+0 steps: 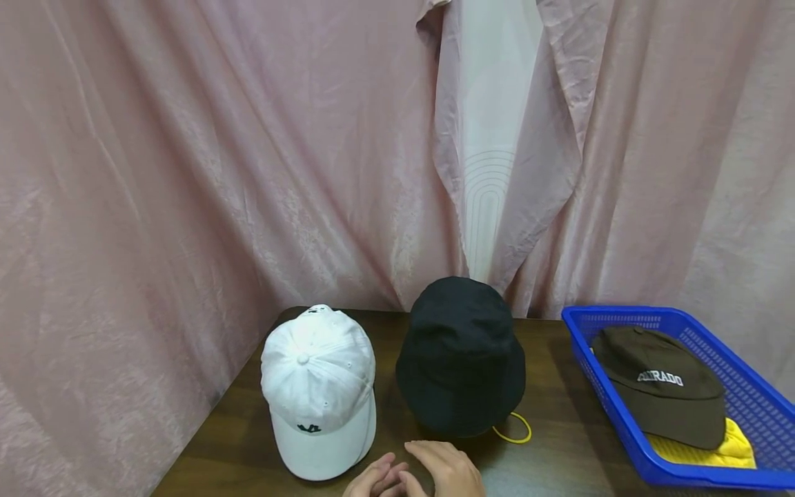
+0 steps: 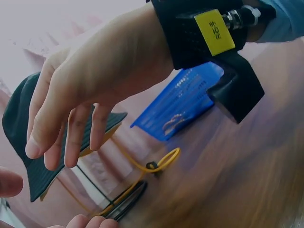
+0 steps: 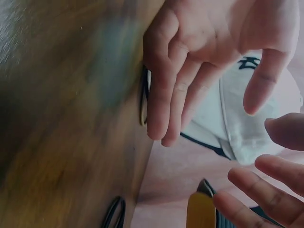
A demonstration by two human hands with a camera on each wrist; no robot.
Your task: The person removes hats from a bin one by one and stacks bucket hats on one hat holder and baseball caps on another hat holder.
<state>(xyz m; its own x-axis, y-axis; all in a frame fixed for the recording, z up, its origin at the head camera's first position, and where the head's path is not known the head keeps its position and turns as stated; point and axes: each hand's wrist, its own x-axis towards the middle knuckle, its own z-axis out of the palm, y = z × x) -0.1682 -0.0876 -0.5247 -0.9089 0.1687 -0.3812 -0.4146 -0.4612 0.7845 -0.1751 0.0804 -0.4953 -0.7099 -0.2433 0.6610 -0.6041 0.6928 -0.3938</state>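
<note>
My two hands hover together at the near edge of the wooden table (image 1: 559, 455). Neither holds anything. The left hand (image 1: 375, 480) lies with relaxed fingers just in front of a white baseball cap (image 1: 319, 390). Partly over it is the right hand (image 1: 444, 468), fingers straight and pointing left, right before a black bucket hat (image 1: 461, 355). A yellow cord (image 1: 515, 431) loops out from under that hat. In the left wrist view the right hand (image 2: 85, 90) fills the frame, with the black hat (image 2: 23, 123) behind it. The right wrist view shows the right hand's open palm (image 3: 204, 52) and the white cap (image 3: 237, 123).
A blue plastic basket (image 1: 627, 314) stands at the right of the table, holding a brown cap (image 1: 661, 386) on top of a yellow item (image 1: 714, 449). Pink curtains hang close behind the table and down its left side.
</note>
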